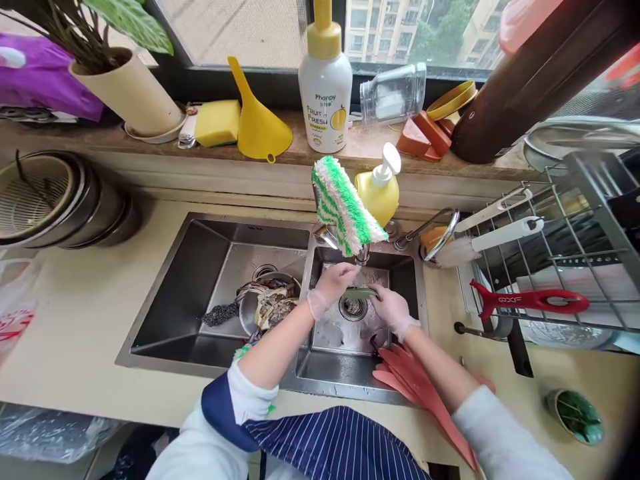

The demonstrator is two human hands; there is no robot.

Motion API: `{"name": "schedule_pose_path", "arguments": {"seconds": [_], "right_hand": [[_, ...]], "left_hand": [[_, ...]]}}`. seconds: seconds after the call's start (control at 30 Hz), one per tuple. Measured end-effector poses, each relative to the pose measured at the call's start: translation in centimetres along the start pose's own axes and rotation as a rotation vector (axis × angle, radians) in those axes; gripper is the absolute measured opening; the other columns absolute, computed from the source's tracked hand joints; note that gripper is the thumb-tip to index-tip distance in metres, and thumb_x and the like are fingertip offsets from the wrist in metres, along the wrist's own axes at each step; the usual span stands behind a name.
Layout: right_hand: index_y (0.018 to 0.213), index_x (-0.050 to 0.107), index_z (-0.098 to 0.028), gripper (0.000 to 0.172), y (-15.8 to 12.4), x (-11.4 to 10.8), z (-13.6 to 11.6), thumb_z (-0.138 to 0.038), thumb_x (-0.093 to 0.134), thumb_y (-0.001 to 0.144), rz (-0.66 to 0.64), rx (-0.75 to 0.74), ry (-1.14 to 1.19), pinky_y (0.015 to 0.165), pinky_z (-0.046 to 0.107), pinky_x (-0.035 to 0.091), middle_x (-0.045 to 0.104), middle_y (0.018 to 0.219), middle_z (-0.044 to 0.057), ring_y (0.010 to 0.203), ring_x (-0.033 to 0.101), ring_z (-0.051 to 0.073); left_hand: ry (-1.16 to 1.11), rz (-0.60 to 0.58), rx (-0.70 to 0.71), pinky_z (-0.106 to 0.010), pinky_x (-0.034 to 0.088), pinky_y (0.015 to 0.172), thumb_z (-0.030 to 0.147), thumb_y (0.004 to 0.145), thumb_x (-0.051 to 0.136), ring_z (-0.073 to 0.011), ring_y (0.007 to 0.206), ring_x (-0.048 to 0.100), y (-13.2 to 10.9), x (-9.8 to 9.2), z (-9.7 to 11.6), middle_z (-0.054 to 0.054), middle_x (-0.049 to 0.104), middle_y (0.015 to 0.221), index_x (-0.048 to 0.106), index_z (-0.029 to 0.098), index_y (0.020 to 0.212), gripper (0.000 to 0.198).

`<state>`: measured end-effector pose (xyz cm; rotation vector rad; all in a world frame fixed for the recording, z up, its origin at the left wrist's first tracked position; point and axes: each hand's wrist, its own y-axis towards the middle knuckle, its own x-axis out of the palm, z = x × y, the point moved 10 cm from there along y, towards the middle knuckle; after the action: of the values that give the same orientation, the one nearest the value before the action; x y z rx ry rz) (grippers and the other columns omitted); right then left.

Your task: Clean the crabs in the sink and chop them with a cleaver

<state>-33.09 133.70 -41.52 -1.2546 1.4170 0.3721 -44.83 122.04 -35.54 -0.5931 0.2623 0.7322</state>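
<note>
Both my hands wear clear thin gloves over the right sink basin (363, 360). My right hand (393, 308) grips one end of a slim green object (361, 293), whose kind I cannot make out. My left hand (334, 285) is at its other end, close under the faucet (363, 255), fingers curled together; what they hold is hidden. A green-and-white striped cloth (345, 207) hangs over the faucet. Below the object shows the drain (353, 307). Pink rubber gloves (423, 387) lie over the basin's front right edge, beneath my right forearm.
In the left basin (200, 267), a bowl (247, 313) holds dark, soiled items beside a steel scrubber (220, 315). Behind the faucet stands a yellow soap bottle (377, 193). A wire rack (560, 267) with a red peeler (530, 301) is at right. Stacked pots (105, 213) stand left.
</note>
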Motion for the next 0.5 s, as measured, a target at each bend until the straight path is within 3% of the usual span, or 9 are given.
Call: {"name": "schedule_pose_path", "arguments": {"seconds": [0.13,0.23,0.3,0.4,0.43,0.5], "right_hand": [[0.133,0.058,-0.027,0.042,-2.3,-3.6,0.2,-0.035,0.043,0.095,0.144,0.028,0.095,0.080,0.029,0.051,0.073,0.112,0.002,0.097,0.069,0.021],[0.127,0.063,-0.025,0.039,-4.4,-5.3,-1.1,-0.030,0.045,0.093,0.310,-0.065,0.123,0.083,0.031,0.051,0.072,0.118,0.003,0.096,0.069,0.022],[0.125,0.065,-0.023,0.038,-5.8,-5.5,-3.1,-0.025,0.044,0.093,0.398,-0.173,0.054,0.081,0.033,0.050,0.073,0.116,0.006,0.090,0.070,0.023],[0.124,0.065,-0.020,0.037,-7.7,-4.6,-7.2,-0.020,0.044,0.093,0.428,-0.411,-0.057,0.076,0.033,0.049,0.074,0.110,0.011,0.088,0.070,0.024],[0.123,0.065,-0.020,0.035,-8.1,-4.3,-8.3,-0.021,0.048,0.092,0.403,-0.496,-0.074,0.075,0.032,0.049,0.073,0.111,0.011,0.090,0.069,0.024],[0.115,0.068,-0.020,0.029,-8.4,-4.5,-9.1,-0.026,0.056,0.089,0.320,-0.589,-0.062,0.075,0.031,0.050,0.073,0.109,0.010,0.092,0.069,0.023]], "left_hand": [[0.086,0.057,0.015,-0.029,0.046,0.087,0.020,0.088,0.048,-0.0215,0.099,0.065,-0.1,-0.8,-0.7,-0.008,0.073,0.107,0.072,0.016,0.099,0.027],[0.130,0.090,0.009,-0.034,0.044,0.092,0.023,0.084,0.055,-0.0251,0.104,0.063,-1.1,-0.4,-2.6,-0.011,0.072,0.110,0.072,0.017,0.095,0.021],[-0.017,0.015,-0.086,-0.035,0.047,0.084,0.040,0.087,0.054,-0.0251,0.094,0.066,-1.9,1.7,-4.7,-0.011,0.073,0.096,0.070,0.017,0.085,0.028],[-0.584,-0.242,-0.319,-0.031,0.050,0.069,0.066,0.085,0.046,-0.0203,0.074,0.066,-3.4,7.7,-6.9,-0.008,0.069,0.078,0.063,0.016,0.079,0.054],[-0.721,-0.261,-0.355,-0.029,0.050,0.067,0.068,0.083,0.047,-0.0181,0.070,0.065,-3.6,8.8,-7.0,-0.007,0.068,0.076,0.061,0.015,0.079,0.055],[-0.809,-0.201,-0.374,-0.026,0.050,0.065,0.065,0.083,0.052,-0.0147,0.065,0.063,-3.6,9.4,-7.2,-0.004,0.065,0.073,0.057,0.016,0.079,0.050]]}}
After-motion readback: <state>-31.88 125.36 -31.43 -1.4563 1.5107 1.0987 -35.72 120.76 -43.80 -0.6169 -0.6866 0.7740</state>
